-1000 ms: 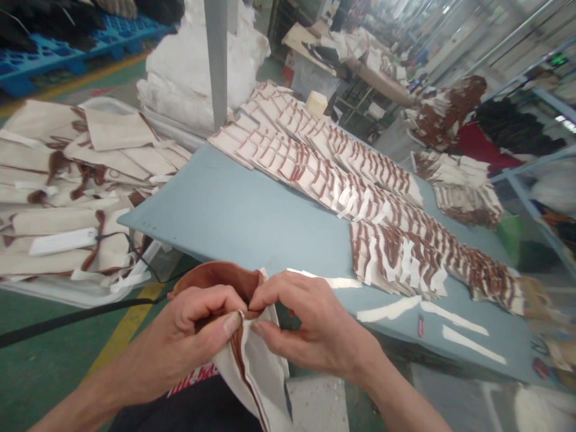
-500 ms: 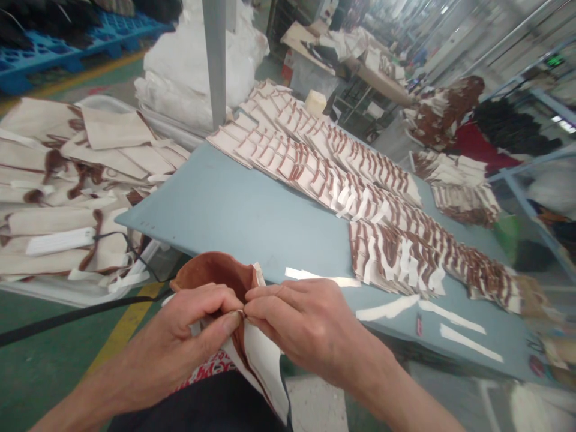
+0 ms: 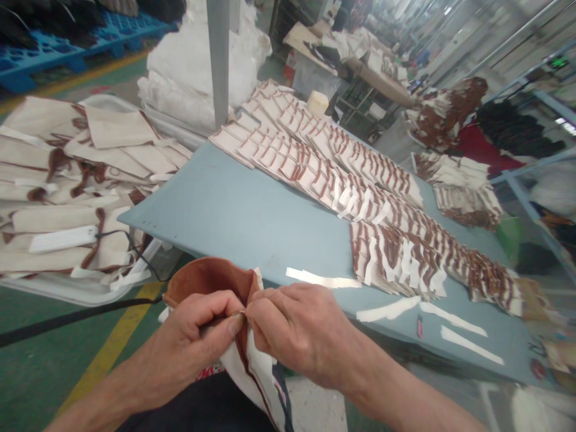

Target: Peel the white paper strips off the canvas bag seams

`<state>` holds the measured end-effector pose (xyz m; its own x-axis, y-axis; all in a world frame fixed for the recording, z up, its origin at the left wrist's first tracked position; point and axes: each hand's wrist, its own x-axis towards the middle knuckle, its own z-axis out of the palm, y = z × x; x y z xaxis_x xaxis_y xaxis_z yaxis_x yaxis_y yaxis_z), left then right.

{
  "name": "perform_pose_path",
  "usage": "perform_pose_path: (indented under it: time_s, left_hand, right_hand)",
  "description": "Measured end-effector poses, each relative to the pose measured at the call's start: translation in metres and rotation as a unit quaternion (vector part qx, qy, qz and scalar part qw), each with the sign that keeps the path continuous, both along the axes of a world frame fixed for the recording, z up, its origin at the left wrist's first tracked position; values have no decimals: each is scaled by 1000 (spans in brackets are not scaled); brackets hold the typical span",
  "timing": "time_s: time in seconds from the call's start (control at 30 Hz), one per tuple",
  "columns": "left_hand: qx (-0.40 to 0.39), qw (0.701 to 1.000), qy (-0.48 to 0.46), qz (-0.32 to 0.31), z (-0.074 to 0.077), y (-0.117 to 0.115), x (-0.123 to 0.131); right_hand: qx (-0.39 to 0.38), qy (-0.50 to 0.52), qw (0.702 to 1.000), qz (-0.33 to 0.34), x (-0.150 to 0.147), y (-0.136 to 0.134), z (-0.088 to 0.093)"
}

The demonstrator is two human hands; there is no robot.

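Note:
A curved piece of brown and off-white material (image 3: 211,275), brown on its inner face and pale outside, hangs over my lap in front of the table edge. My left hand (image 3: 202,330) pinches its rim between thumb and forefinger. Right beside it, my right hand (image 3: 292,324) grips the same rim, with its fingers curled and pressed together. The two sets of fingertips nearly meet at a seam. A pale panel with a dark edge drops below my hands.
On the blue-grey table (image 3: 202,204) lie rows of overlapping off-white and brown pieces (image 3: 306,162) and loose white strips (image 3: 324,279). A white bin (image 3: 112,294) of similar pieces stands at left. A grey post (image 3: 218,66) rises beside the table. A black strap (image 3: 81,315) runs leftward.
My right hand has turned slightly and its fingers have curled tighter at the rim. The piece has shifted a little, and the whole view has moved slightly.

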<state>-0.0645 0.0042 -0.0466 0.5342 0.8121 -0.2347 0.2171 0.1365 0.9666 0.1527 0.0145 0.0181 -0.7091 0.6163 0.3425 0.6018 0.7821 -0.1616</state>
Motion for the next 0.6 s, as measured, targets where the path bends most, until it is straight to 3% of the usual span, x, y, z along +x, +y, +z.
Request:
perform_pose_path:
  time_s: [0.2, 0.4, 0.5, 0.6]
  left_hand:
    - [34, 998, 48, 0, -10, -12, -4]
    - [56, 994, 84, -45, -6, -22, -8]
    - [71, 993, 73, -53, -6, -24, -8]
    - [77, 994, 54, -53, -9, -25, -10]
  right_hand:
    - [13, 20, 1000, 21, 0, 0, -2]
    - [-1, 45, 999, 20, -1, -6, -12]
    - [-80, 93, 993, -5, 1, -9, -15]
    - [-229, 136, 964, -9, 5, -7, -9]
